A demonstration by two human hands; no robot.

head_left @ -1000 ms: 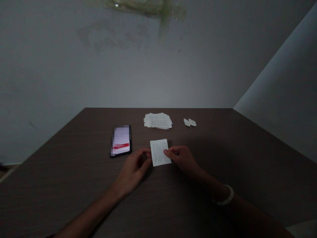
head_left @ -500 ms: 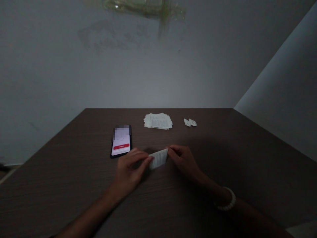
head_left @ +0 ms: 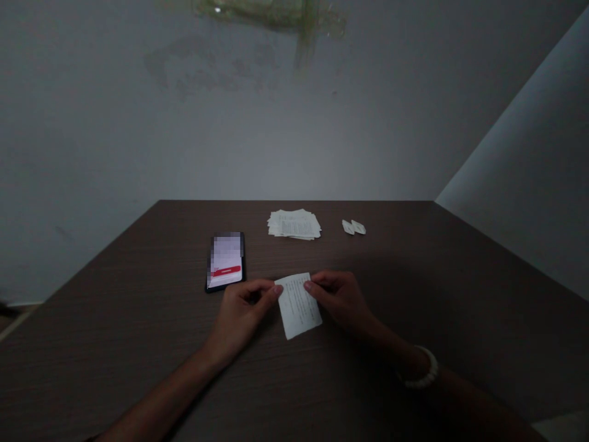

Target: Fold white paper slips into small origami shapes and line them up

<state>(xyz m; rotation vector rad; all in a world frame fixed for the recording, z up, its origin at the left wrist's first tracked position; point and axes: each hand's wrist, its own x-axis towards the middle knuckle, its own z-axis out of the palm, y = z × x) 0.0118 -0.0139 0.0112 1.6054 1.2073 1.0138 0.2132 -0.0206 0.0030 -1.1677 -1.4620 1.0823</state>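
Observation:
A small printed sheet of paper (head_left: 299, 310) is held between my two hands over the near middle of the table. My left hand (head_left: 243, 313) pinches its upper left corner between thumb and fingers. At the upper right corner, my right hand (head_left: 343, 301) grips the sheet with the thumb on the printed face. The paper's lower part slants down toward me, with lines of text across it. A white beaded bracelet (head_left: 431, 368) circles the right wrist.
On the brown table (head_left: 138, 319) a phone (head_left: 225, 261) with a lit screen lies just beyond my left hand. Farther back sits a loose stack of printed papers (head_left: 295, 224). Two small folded papers (head_left: 353, 228) lie to its right. A grey wall (head_left: 294, 141) stands behind.
The sheet has opened out from a short, folded-looking strip to a larger, nearly square face hanging toward me. My right thumb has moved onto its front; both hands stay nearly in place.

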